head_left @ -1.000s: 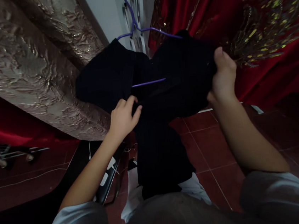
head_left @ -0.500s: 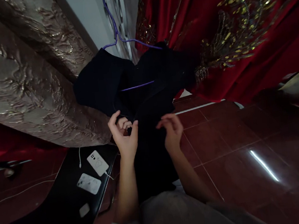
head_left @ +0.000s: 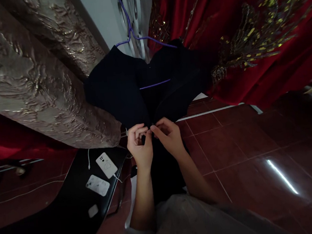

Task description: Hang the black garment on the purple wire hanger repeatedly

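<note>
Hands: left hand [head_left: 140, 148] and right hand [head_left: 167, 136] are together, fingertips pinched on the front edges of the black garment [head_left: 119, 87], low on its opening.
Garment: hangs from a purple hanger [head_left: 133, 37], between gold brocade cloth [head_left: 29, 78] and red embroidered cloth [head_left: 262, 46].
Change: half a second ago the hands were apart, with the right fingers loose off the fabric.
Unclear: whatever the fingertips pinch is lost in the dark cloth; the hanger's hook is cut off at the top.

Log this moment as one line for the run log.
left hand: pinches dark garment front | right hand: pinches it too | purple hanger: carries garment | phone: on black table
</note>
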Action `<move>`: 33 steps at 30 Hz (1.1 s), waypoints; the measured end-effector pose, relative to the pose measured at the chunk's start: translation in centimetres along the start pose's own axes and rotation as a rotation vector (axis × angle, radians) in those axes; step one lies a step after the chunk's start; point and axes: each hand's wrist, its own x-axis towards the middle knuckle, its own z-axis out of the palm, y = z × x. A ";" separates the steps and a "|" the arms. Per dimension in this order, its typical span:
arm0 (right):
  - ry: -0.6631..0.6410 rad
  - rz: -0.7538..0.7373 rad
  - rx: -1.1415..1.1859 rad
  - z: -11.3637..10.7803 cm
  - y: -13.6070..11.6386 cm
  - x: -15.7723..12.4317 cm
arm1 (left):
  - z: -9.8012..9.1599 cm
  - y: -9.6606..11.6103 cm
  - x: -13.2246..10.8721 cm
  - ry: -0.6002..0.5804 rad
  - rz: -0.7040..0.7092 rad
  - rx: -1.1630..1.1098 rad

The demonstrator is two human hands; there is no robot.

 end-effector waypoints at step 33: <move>-0.143 -0.202 0.012 -0.2 -12.5 10.6 | 2.8 5.0 10.6 -0.135 0.670 0.204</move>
